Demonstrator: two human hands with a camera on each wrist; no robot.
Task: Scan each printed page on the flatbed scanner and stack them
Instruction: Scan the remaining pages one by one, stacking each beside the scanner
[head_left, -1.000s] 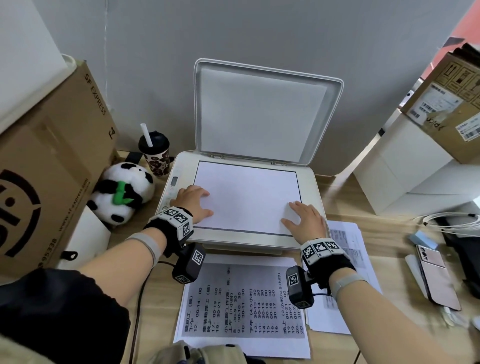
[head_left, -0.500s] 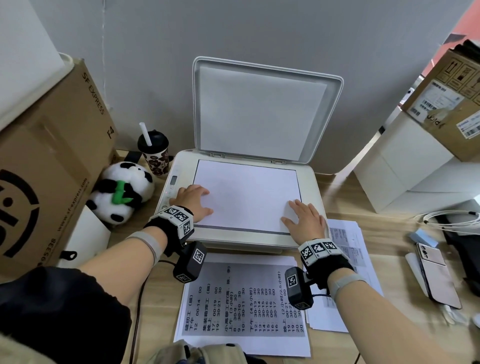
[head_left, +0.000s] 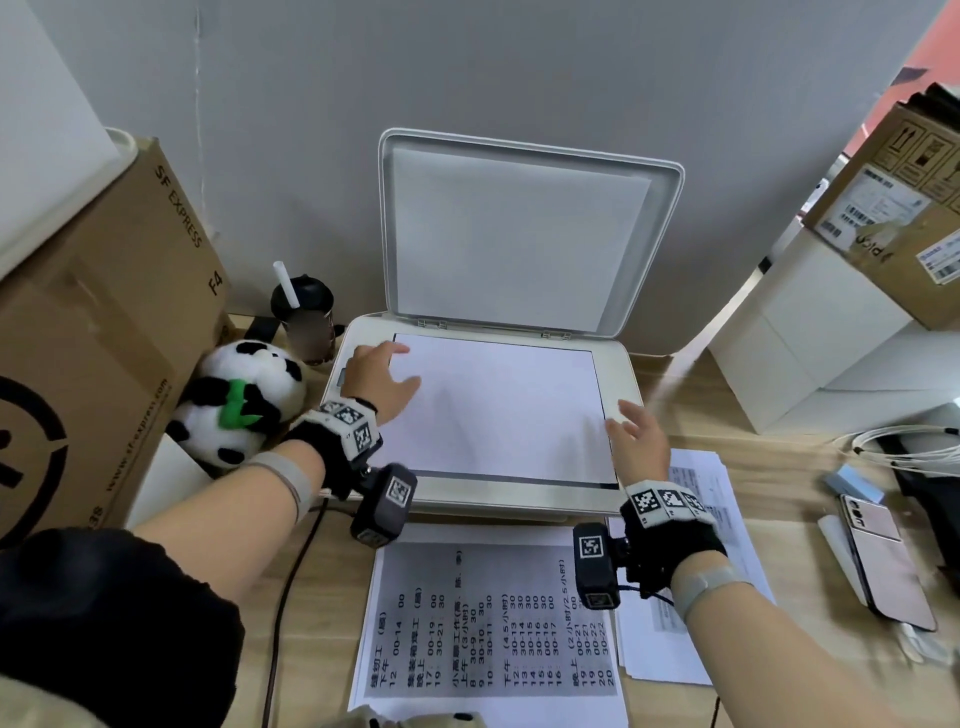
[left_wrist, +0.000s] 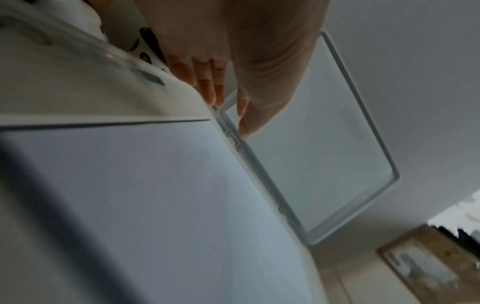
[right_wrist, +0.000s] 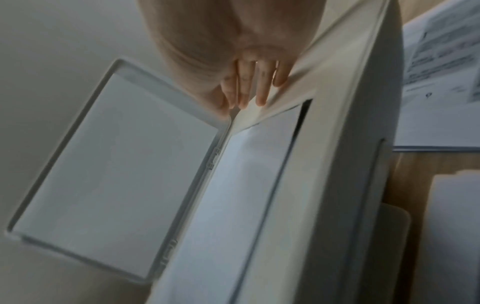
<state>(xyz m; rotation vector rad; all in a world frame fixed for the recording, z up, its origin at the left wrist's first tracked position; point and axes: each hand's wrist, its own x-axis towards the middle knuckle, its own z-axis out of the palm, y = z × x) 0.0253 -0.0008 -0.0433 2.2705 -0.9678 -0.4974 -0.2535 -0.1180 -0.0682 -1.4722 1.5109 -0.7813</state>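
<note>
A cream flatbed scanner (head_left: 621, 379) stands at the middle of the desk with its lid (head_left: 519, 234) raised against the wall. A white sheet (head_left: 498, 410) lies blank side up on the glass. My left hand (head_left: 382, 376) hovers over the sheet's far left corner, fingers straight and holding nothing. My right hand (head_left: 636, 439) is lifted above the sheet's right edge, fingers straight, also holding nothing. In front of the scanner lies a printed page (head_left: 488, 623) with a grey table. A second pile of printed pages (head_left: 711, 525) lies to its right.
A cardboard box (head_left: 98, 332), a plush panda (head_left: 244, 400) and a cup with a straw (head_left: 304, 317) crowd the left side. A phone (head_left: 883, 561), cables (head_left: 904, 441) and white boxes (head_left: 810, 332) sit on the right. A cable (head_left: 283, 597) runs down the desk front.
Both hands lay flat on the sheet's near corners; now both are lifted off it. The left hand has moved toward the far left corner, the right hand slightly up.
</note>
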